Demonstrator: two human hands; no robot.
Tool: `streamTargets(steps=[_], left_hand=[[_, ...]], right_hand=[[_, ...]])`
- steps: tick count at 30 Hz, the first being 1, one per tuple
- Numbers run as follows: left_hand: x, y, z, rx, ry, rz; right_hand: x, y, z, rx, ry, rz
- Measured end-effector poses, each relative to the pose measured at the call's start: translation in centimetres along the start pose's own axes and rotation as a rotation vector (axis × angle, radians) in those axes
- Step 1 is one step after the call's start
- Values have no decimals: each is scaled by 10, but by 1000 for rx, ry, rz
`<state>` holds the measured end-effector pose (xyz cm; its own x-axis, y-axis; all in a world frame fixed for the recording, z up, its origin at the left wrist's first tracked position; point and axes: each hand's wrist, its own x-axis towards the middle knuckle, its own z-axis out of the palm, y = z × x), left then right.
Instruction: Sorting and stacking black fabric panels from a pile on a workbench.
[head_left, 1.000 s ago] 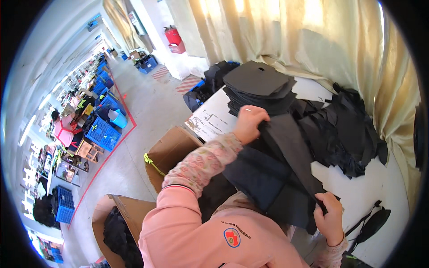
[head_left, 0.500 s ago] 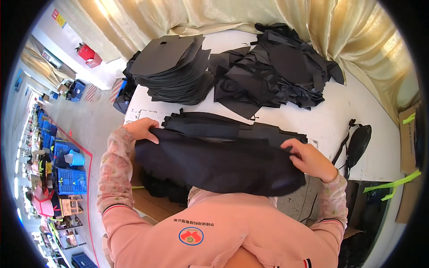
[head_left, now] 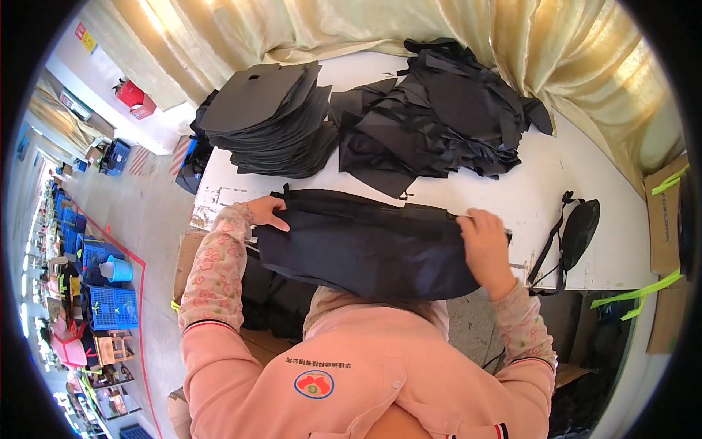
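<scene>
A wide black fabric piece (head_left: 365, 252) hangs over the table's near edge in front of my body. My left hand (head_left: 265, 212) is closed on its upper left corner, thumb on the top side. At the other end my right hand (head_left: 484, 245) grips the upper right edge, the fingertips partly hidden behind the cloth. Under and behind this piece, more black fabric lies on the white table (head_left: 227, 192); most of it is covered.
A tall stack of black panels (head_left: 256, 99) stands at the back left. Beside it lies a heap of black cut pieces (head_left: 446, 110). A small black pouch with a strap (head_left: 581, 230) rests at the right. Cardboard boxes (head_left: 664, 227) and curtains (head_left: 585, 58) border the table.
Both hands have brought the black fabric piece forward onto the other fabric at the table edge. My right hand now wraps its right edge with the fingers closer together.
</scene>
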<state>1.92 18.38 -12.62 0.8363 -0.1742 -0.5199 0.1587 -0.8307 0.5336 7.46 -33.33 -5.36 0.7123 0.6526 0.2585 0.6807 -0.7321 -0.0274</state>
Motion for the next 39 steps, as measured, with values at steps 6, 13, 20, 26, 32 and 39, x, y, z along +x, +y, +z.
streamTargets(steps=[6, 13, 20, 26, 32, 39], left_hand=[[-29, 22, -29, -346, -56, -216], [-69, 30, -61, -385, -55, -253], [-90, 201, -44, -277, 181, 308], [-42, 221, -54, -67, 774, 541], [-4, 68, -134, 360, 1122, 210], [-24, 74, -138, 224, 1057, 134]], right_hand=[[-17, -45, 38, 312, -164, -321], [-18, -38, 51, 336, -283, -292], [55, -67, -23, 1105, -190, -186], [86, -103, -7, 1665, -313, -110], [79, -94, -8, 1612, -282, 100], [79, -88, 4, 1604, -296, 152]])
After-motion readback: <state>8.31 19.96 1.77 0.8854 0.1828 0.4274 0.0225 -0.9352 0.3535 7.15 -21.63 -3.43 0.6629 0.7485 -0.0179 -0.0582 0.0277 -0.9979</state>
